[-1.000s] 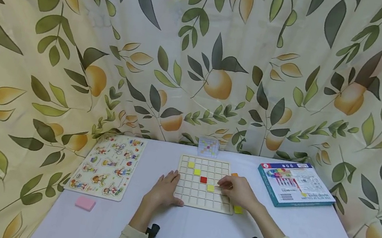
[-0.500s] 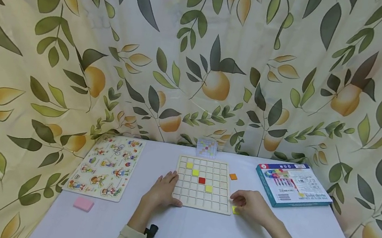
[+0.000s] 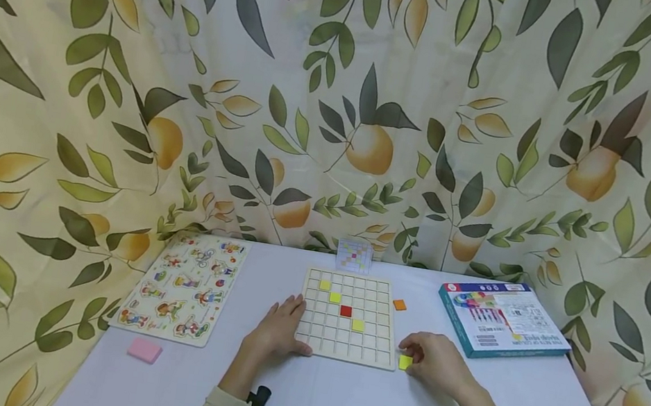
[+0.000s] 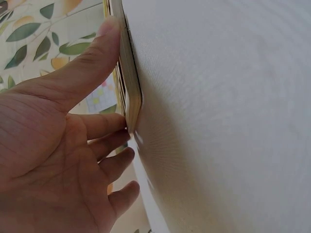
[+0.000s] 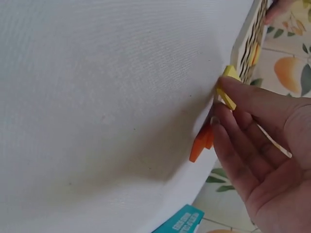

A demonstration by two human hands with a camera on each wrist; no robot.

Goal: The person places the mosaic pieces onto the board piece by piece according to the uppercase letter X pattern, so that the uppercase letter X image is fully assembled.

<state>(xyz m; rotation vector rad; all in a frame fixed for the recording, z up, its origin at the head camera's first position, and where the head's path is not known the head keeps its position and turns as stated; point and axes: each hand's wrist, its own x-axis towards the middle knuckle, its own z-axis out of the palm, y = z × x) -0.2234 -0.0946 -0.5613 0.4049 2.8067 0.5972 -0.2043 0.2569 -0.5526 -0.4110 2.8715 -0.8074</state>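
Note:
A pale square grid board [image 3: 318,339] lies on the table. Set in its cells on a diagonal are yellow tiles [image 3: 358,325] and one red tile [image 3: 346,311]. My left hand [image 3: 276,329] rests along the board's left edge, thumb at the near corner; in the left wrist view its fingers are spread against the rim. By the board's near right corner, my right hand [image 3: 440,364] pinches a loose yellow tile [image 5: 228,87] with the thumb and a finger. Orange pieces [image 5: 200,143] show beyond its fingertips in the right wrist view.
An orange tile [image 3: 400,305] lies right of the board. Behind stands a small pattern card [image 3: 354,255]. A teal-edged box [image 3: 503,321] is at the right, a picture board [image 3: 180,286] at the left, with a pink block [image 3: 144,350] in front of it.
My right hand has moved from over the board's right side, back and rightward to the yellow tile, uncovering the orange tile. My left hand has stayed on the board's edge.

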